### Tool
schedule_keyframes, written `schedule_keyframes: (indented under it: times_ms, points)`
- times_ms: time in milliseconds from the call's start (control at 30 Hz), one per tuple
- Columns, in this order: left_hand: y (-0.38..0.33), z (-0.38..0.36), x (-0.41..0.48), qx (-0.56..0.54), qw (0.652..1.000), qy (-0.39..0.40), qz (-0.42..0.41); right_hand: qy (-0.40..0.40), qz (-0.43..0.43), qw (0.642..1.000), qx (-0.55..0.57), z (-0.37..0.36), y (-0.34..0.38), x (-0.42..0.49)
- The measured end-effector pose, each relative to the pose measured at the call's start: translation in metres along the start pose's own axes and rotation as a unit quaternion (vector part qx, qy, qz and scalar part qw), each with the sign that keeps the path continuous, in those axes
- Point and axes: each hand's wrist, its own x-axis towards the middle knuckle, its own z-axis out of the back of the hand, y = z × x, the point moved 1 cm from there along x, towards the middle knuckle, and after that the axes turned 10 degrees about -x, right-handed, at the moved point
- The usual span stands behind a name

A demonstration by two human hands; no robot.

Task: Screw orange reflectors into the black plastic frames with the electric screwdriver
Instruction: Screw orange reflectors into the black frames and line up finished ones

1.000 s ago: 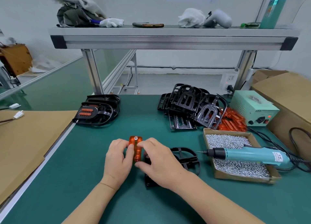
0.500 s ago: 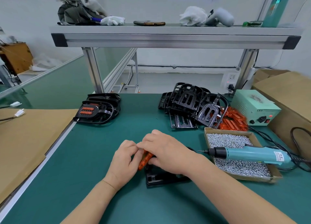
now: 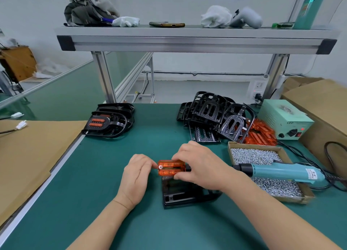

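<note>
- Brings the translucent orange plastic reflector (image 3: 171,168) out from under the fingers, mostly hidden and slanted half a second earlier; now shows it level and broadside, well left of the open cardboard tray of silver screws (image 3: 293,200).
- Pinches its right end with the right hand (image 3: 201,167), fingers curled over the top edge and thumb under the bottom edge.
- Sets the curled fingertips of the left hand (image 3: 136,176) against its left end, beside a small pale dot there; cannot tell whether pinching or merely touching, nor whether screw or bare boss.
- Keeps the reflector at the far edge of a black plastic frame (image 3: 184,195) lying flat on the green mat (image 3: 93,174), left of the tray; cannot tell whether seated yet.
- Leaves the teal electric screwdriver (image 3: 277,172) resting across the tray, no hand on it.
- Shows a stack of black frames fitted with orange inserts (image 3: 110,122) far left of the tray: apparently finished work.
- Shows a heap of bare black frames (image 3: 212,112) and loose orange reflectors (image 3: 262,131) just behind the tray: plenty left.
- Judges this piece as mid-fitting: seating to finish, then picking up the driver and driving the screw.
</note>
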Motion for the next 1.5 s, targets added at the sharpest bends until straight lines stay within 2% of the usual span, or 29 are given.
schedule_keyframes:
  times_ms: [300,433,600,800,1267,1367,1500]
  points:
    - [-0.006,0.001,0.001,0.027,0.999,0.009,0.015,0.003,-0.049,0.999,0.021,0.009,-0.021,-0.017]
    - [-0.011,0.0,0.001,0.077,0.995,0.065,-0.019,0.027,-0.066,0.997,0.024,0.013,-0.032,-0.02]
    - [-0.012,-0.001,0.001,0.1,0.99,0.101,-0.013,0.048,-0.068,0.996,0.034,0.012,-0.033,-0.018]
    - [-0.014,-0.001,0.001,0.11,0.987,0.115,-0.003,0.071,-0.038,0.995,0.051,-0.004,-0.017,-0.014]
    - [-0.01,-0.001,0.001,0.098,0.988,0.115,-0.013,0.133,-0.05,0.988,0.057,-0.018,-0.011,-0.005]
    - [-0.01,-0.003,-0.001,0.099,0.983,0.154,-0.027,0.154,-0.049,0.986,0.048,-0.017,-0.012,-0.004]
    - [-0.008,-0.006,0.0,0.118,0.973,0.193,-0.053,0.166,-0.062,0.98,0.091,-0.012,-0.015,-0.008]
